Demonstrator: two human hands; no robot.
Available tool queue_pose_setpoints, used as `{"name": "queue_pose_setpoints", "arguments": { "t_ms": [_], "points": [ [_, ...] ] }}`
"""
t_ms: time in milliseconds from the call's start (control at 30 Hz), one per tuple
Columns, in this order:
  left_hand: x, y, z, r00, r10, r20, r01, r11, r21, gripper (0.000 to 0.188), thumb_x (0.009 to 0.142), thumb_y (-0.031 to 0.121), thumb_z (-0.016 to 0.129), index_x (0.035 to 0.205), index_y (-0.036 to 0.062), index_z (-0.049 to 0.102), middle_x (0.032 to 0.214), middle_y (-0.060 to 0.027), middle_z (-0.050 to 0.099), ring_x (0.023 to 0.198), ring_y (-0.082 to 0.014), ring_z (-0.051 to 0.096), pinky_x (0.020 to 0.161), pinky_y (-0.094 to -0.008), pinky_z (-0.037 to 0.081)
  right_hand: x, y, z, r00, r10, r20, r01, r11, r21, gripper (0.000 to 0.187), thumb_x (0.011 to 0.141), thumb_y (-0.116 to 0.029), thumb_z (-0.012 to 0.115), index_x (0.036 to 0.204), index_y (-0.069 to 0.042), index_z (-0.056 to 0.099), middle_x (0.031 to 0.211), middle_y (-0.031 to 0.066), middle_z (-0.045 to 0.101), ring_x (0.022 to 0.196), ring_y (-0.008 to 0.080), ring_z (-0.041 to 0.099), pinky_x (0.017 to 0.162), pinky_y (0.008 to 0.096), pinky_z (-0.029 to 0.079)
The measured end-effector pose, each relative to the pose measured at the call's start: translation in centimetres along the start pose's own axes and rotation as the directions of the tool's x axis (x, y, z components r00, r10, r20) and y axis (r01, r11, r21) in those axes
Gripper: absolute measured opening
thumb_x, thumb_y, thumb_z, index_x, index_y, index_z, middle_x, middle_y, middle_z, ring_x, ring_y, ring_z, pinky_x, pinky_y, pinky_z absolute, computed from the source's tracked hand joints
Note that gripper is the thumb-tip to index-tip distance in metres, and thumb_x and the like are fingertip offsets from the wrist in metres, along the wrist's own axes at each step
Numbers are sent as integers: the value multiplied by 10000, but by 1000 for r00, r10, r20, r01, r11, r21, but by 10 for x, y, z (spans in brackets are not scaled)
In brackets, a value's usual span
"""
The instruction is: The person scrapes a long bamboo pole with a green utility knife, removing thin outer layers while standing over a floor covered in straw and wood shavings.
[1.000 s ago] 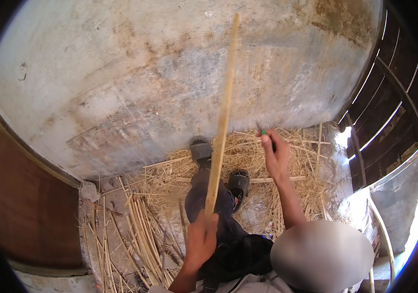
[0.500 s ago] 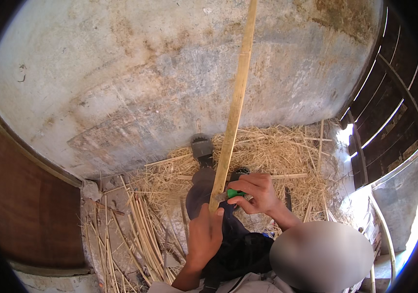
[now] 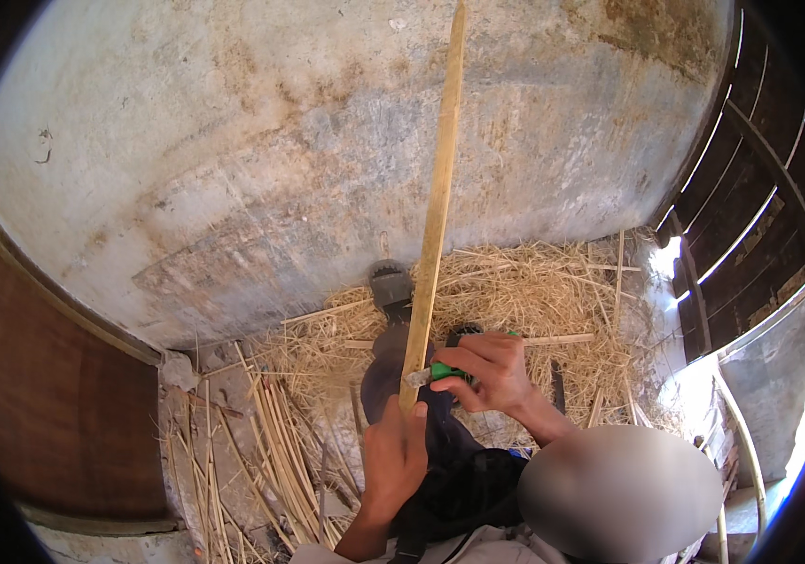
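A long, pale yellow bamboo strip (image 3: 436,207) slants up in front of me, its far end high against the wall. My left hand (image 3: 396,449) grips its near end, with the thumb pressed along it. In my right hand (image 3: 492,372) is a green-handled knife (image 3: 444,372), the fingers closed round the handle. Its short grey blade lies against the strip just above my left thumb. The strip passes over my dark-trousered leg and beside a dark shoe (image 3: 390,287).
Shavings (image 3: 534,282) cover the floor along the stained wall (image 3: 280,169). Many thin bamboo sticks (image 3: 280,442) lie at the left, near a brown panel (image 3: 54,376). Dark slats (image 3: 750,188) stand at the right. A blurred round shape (image 3: 618,489) hides the lower right.
The strip's far end has swung left, its tip now showing inside the view. The knife has shifted slightly left, and its blade shows more clearly across the strip.
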State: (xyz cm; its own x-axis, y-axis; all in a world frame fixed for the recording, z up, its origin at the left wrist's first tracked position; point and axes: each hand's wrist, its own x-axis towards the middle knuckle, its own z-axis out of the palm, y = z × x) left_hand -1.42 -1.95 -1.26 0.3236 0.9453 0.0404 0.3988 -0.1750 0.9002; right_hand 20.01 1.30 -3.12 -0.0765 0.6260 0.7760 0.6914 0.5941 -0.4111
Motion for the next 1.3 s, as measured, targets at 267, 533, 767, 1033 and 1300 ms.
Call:
{"name": "queue_pose_setpoints", "arguments": {
  "t_ms": [267,533,767,1033,1300],
  "points": [
    [-32,-5,11,976,18,219,-5,998,-61,273,1081,222,625,954,-1,531,609,-229,543,565,-452,616,506,-476,415,17,105,-33,791,515,-329,-499,855,141,298,1055,-297,642,1067,-14,735,750,63,683,697,104,626,615,306,474],
    [-6,-7,1,998,56,35,-54,998,-44,269,1071,184,633,929,-27,544,634,-270,571,574,-481,619,495,-501,419,-21,67,-20,942,325,-87,-311,939,145,401,1033,-430,667,987,-35,715,765,87,671,648,193,636,601,343,488],
    [-4,-4,5,997,73,35,-72,997,-8,265,1062,176,643,937,-33,539,648,-284,580,618,-510,630,514,-519,438,-10,22,-14,1000,-23,20,20,990,136,333,844,-352,872,976,-74,743,761,45,693,583,242,646,533,359,483],
    [-9,-6,6,997,66,36,-67,997,39,265,1062,180,639,939,-31,537,636,-286,580,605,-501,639,506,-522,440,1,12,-14,999,-34,-12,34,999,-2,357,800,-358,896,993,-89,762,712,34,649,541,234,605,502,360,448],
    [-10,-6,1,999,49,18,-50,998,40,242,1070,176,615,955,-29,557,604,-236,566,540,-409,618,490,-469,427,8,13,-5,998,-45,-41,44,999,-11,351,799,-348,901,984,-80,771,672,30,604,519,223,572,492,357,432]
  ]
}}
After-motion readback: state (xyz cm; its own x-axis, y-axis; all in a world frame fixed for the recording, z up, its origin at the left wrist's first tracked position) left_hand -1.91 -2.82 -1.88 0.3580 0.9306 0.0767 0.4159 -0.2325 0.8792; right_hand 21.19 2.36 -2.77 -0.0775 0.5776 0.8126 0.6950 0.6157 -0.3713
